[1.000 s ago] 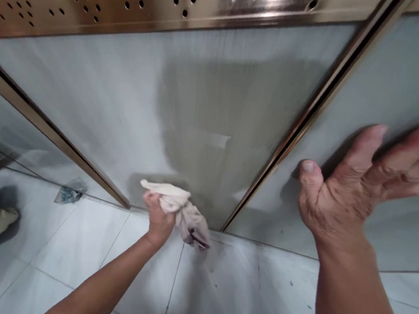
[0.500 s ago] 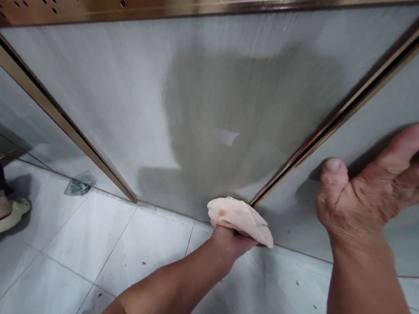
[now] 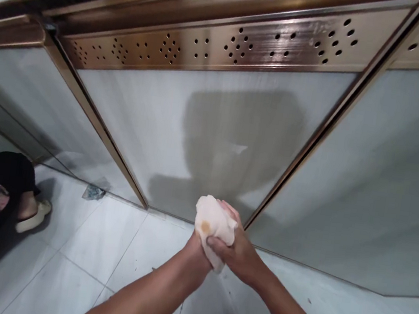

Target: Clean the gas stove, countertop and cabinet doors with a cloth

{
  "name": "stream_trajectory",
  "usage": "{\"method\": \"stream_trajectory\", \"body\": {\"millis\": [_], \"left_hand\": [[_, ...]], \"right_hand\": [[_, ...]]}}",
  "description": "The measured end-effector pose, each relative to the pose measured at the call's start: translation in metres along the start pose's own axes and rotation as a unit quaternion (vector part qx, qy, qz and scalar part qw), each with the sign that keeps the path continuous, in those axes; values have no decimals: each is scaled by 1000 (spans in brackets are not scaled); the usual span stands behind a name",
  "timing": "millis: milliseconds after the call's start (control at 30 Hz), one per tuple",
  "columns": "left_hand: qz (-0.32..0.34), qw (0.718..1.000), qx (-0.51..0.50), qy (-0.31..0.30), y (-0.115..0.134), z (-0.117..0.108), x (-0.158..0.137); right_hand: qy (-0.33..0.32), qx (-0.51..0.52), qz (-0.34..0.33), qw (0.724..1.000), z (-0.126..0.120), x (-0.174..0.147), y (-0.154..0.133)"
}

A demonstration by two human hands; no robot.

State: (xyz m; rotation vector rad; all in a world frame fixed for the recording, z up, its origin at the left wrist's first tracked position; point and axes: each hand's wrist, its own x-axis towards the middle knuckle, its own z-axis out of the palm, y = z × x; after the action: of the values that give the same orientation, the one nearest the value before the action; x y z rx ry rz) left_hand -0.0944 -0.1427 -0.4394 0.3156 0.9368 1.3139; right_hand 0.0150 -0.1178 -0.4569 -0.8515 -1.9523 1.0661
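Note:
A pale cloth (image 3: 213, 220) with a yellowish-brown stain is bunched between my two hands, low in front of the cabinet. My left hand (image 3: 197, 250) is under the cloth, its fingers mostly hidden by it. My right hand (image 3: 234, 245) grips the cloth from the right side, with the thumb pressed on top. Just behind the hands stands a glossy grey-white cabinet door (image 3: 151, 129), on which a dark shadow falls.
A copper-coloured strip (image 3: 209, 43) with punched holes runs above the door, between metal trims. At left, a person in dark trousers and pale shoes (image 3: 34, 216) crouches. Clear crumpled plastic (image 3: 93, 193) lies on the tiled floor (image 3: 82, 243), where dark specks are scattered.
My right hand has come off the right-hand panel and taken hold of the cloth beside my left hand. The cloth is now bunched up, and the view takes in more of the cabinet top.

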Motion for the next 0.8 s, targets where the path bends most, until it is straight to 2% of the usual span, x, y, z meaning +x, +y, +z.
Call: {"method": "stream_trajectory", "body": {"millis": [67, 133, 233, 267, 333, 367, 433, 500, 567, 633, 700, 733, 800], "left_hand": [[-19, 1000, -8, 5, -7, -4, -9], [-52, 999, 4, 12, -8, -11, -14], [-57, 991, 62, 101, -5, -26, -14], [-34, 985, 81, 147, -4, -30, -14], [33, 972, 89, 214, -5, -37, -15], [58, 972, 75, 217, -8, -39, -15], [67, 986, 29, 150, -16, -38, -18], [46, 997, -8, 56, -23, -34, -19], [32, 999, -26, 10, -23, -31, -19], [40, 998, -37, 10, -12, -31, -19], [75, 996, -44, 27, 9, -32, -21], [104, 993, -38, 45, 22, -32, -22], [203, 974, 7, 97, 52, -30, -27]], "right_hand": [[9, 112, 78, 991, 17, -2, 10], [48, 211, 160, 963, 21, 1, 17], [154, 300, 242, 910, 8, 9, 23], [200, 295, 249, 900, 2, 12, 24], [279, 229, 236, 902, -7, 17, 24], [306, 183, 221, 908, -9, 19, 23], [338, 111, 197, 913, -5, 19, 22], [325, 88, 179, 924, 9, 15, 20], [242, 75, 148, 956, 26, 11, 19], [108, 37, 83, 990, 38, 8, 16], [11, -25, -13, 1000, 36, 8, 8], [1, -65, -65, 996, 29, 11, 1], [65, -163, -152, 973, 1, 18, -14]]}}
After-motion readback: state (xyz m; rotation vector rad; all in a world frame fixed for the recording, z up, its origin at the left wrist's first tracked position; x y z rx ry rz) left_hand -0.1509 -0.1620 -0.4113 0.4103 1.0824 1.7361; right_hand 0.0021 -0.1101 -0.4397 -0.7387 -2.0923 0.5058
